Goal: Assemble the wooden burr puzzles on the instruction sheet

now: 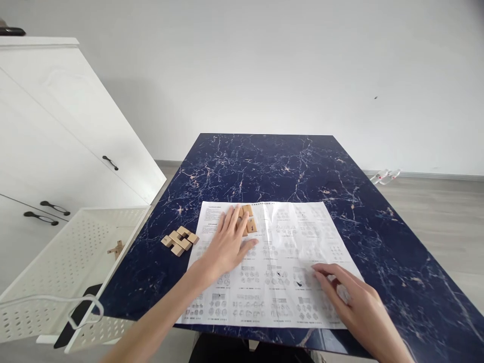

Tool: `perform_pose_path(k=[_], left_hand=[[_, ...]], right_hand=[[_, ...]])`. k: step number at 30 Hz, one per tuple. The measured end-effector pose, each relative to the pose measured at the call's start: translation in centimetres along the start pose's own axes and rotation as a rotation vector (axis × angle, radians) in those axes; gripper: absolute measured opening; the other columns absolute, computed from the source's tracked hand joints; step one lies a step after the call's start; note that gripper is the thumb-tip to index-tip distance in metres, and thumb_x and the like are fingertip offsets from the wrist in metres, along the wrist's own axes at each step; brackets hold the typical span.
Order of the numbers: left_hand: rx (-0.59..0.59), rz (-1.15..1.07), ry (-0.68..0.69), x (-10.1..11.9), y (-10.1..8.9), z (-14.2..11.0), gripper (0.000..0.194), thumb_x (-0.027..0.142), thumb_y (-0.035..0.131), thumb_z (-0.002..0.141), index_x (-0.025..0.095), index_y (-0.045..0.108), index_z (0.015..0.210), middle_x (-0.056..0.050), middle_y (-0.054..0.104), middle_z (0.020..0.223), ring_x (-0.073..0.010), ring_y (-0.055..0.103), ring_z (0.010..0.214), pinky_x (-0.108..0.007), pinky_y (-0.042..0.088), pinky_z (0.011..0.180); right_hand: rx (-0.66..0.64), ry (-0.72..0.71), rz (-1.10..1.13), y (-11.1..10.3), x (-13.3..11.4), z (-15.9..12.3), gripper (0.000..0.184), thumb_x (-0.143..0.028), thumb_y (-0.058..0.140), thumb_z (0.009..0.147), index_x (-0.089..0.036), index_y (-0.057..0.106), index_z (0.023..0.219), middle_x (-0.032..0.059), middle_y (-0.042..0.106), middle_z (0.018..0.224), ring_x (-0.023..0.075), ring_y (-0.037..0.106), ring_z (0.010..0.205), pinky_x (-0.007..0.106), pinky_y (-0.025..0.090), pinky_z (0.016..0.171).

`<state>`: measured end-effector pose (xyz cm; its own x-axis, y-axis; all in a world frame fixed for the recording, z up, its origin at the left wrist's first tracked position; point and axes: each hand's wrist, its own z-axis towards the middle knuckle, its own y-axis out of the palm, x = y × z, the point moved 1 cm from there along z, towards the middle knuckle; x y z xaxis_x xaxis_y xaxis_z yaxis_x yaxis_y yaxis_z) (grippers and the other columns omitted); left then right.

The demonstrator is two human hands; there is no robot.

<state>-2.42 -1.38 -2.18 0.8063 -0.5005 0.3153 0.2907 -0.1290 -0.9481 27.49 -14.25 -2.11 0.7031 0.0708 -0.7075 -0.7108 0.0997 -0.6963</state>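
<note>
Lower right, over a creased white printed paper sheet [270,232]: right hand [357,298], thumb and forefinger nearly together; cannot tell if pinching. Centre: left hand [227,248], much nearer to flat pale-brown wooden blocks [252,225], fingers slightly spread across them. Partly hidden, beneath and just right of the fingertips, long axis seemingly up the frame.
</note>
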Motion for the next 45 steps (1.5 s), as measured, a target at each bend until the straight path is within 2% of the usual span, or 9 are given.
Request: perform_pose_path(k=[5,9,14,19,25,30,35,40,45], left_hand=[[-0.039,-0.052,0.072,1.7,0.7,-0.1,0.082,0.064,0.035,0.111,0.025,0.003,0.176,-0.014,0.001,0.183,-0.0364,-0.003,0.169,-0.062,0.019,0.136],[-0.019,-0.076,0.136,2.8,1.6,0.2,0.078,0.057,0.032,0.114,0.027,-0.006,0.176,-0.013,0.003,0.183,-0.0354,-0.001,0.169,-0.061,0.018,0.137],[-0.11,-0.204,0.175,1.7,0.3,1.3,0.105,0.073,0.052,0.102,0.032,-0.012,0.175,-0.009,-0.002,0.184,-0.0386,0.002,0.169,-0.061,0.026,0.135],[-0.178,-0.257,0.192,-1.1,-1.8,1.7,0.118,0.079,0.068,0.089,0.03,0.005,0.176,-0.011,0.016,0.183,-0.0386,0.021,0.167,-0.055,0.028,0.134],[-0.097,-0.267,0.125,-2.1,-1.3,1.3,0.105,0.075,0.07,0.091,0.029,0.024,0.173,-0.013,0.036,0.176,-0.0377,0.035,0.162,-0.055,0.032,0.132],[-0.046,-0.292,0.076,-2.5,-1.1,1.3,0.097,0.075,0.068,0.093,0.031,0.028,0.17,-0.013,0.041,0.172,-0.0379,0.037,0.16,-0.056,0.036,0.13],[-0.046,-0.305,0.1,-2.8,-1.4,1.1,0.096,0.069,0.07,0.095,0.032,0.024,0.171,-0.014,0.041,0.17,-0.038,0.038,0.159,-0.059,0.04,0.128],[-0.023,-0.242,0.151,-2.6,-2.1,0.7,0.086,0.047,0.066,0.102,0.03,0.017,0.171,-0.014,0.033,0.174,-0.0369,0.033,0.161,-0.058,0.037,0.13],[0.124,-0.076,0.117,-2.1,-1.9,0.7,0.066,0.032,0.059,0.103,0.022,0.035,0.163,-0.018,0.047,0.158,-0.039,0.048,0.148,-0.058,0.051,0.118]], right_hand=[[-0.174,-0.144,-0.011,2.2,-2.4,1.8,0.026,-0.042,0.048,0.112,-0.03,0.071,0.118,0.0066,0.077,0.106,0.0235,0.074,0.086,0.034,0.061,0.074],[-0.185,-0.173,-0.088,3.0,-3.0,2.9,0.025,-0.037,0.046,0.112,-0.029,0.069,0.116,0.0053,0.073,0.093,0.0244,0.073,0.079,0.036,0.059,0.068],[-0.289,-0.147,-0.157,2.3,-3.1,4.8,0.022,-0.035,0.048,0.11,-0.028,0.067,0.117,0.0032,0.075,0.094,0.0225,0.073,0.072,0.036,0.057,0.063],[-0.256,-0.221,-0.122,2.4,-3.4,8.3,0.028,-0.037,0.048,0.11,-0.027,0.061,0.132,0.0103,0.07,0.129,0.0224,0.075,0.084,0.037,0.061,0.068],[-0.386,-0.281,-0.152,3.0,-3.7,13.1,0.064,-0.041,0.07,0.098,-0.033,0.043,0.156,0.0126,0.042,0.168,0.0177,0.072,0.08,0.043,0.065,0.078],[-0.393,-0.331,-0.129,3.3,-3.6,14.7,0.062,-0.042,0.077,0.095,-0.029,0.05,0.149,0.012,0.053,0.155,0.0271,0.071,0.111,0.042,0.063,0.09],[-0.35,-0.268,-0.041,3.7,-2.2,14.3,0.073,-0.05,0.079,0.089,-0.028,0.046,0.151,0.0151,0.047,0.146,0.0231,0.069,0.092,0.041,0.064,0.075],[-0.347,-0.238,0.041,3.8,-1.3,14.3,0.07,-0.052,0.085,0.083,-0.03,0.052,0.141,0.0113,0.046,0.137,0.0228,0.064,0.092,0.042,0.063,0.077],[-0.361,-0.181,0.079,3.9,-1.3,14.5,0.065,-0.052,0.09,0.077,-0.029,0.055,0.127,0.0071,0.051,0.126,0.0189,0.056,0.082,0.038,0.056,0.07]])
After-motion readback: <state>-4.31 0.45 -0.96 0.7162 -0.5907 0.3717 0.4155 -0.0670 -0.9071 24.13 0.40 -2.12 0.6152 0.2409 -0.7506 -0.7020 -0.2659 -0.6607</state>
